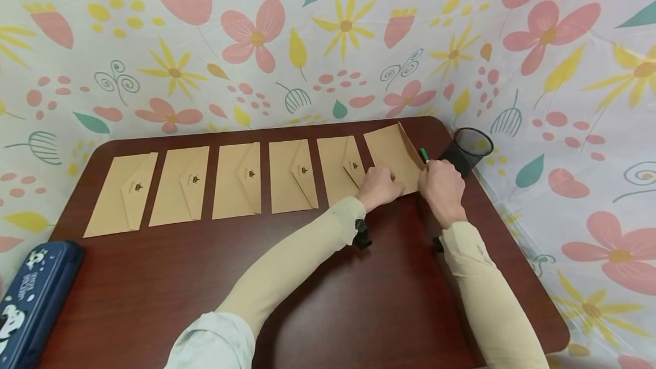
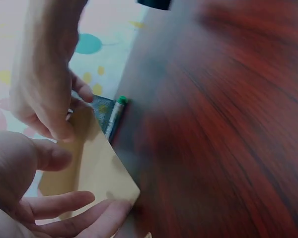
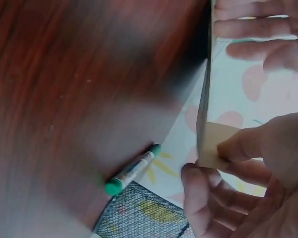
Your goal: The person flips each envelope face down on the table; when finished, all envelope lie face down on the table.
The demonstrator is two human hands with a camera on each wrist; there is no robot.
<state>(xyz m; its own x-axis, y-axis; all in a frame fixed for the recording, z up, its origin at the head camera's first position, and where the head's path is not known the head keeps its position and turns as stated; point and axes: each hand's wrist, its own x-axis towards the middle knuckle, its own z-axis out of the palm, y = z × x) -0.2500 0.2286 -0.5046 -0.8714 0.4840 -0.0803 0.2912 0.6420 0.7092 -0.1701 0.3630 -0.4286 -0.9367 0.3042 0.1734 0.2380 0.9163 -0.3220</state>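
The rightmost kraft paper envelope [image 1: 390,150] lies at the far right of the table with its flap raised. My right hand [image 1: 443,189] pinches that flap [image 3: 212,148] between thumb and fingers. Against the body of the same envelope rest the extended fingers of my left hand [image 1: 380,188], as the left wrist view shows. Beside the raised flap lies a green-capped marker [image 3: 134,171], partly hidden by the right hand in the head view. A black mesh pen cup [image 1: 467,150] stands just right of that hand.
Several more envelopes with folded flaps, such as this one [image 1: 291,175], line the table's back part to the left. A blue pencil case [image 1: 41,295] sits at the left edge. Patterned cloth [image 1: 318,44] hangs behind the dark wooden table [image 1: 205,278].
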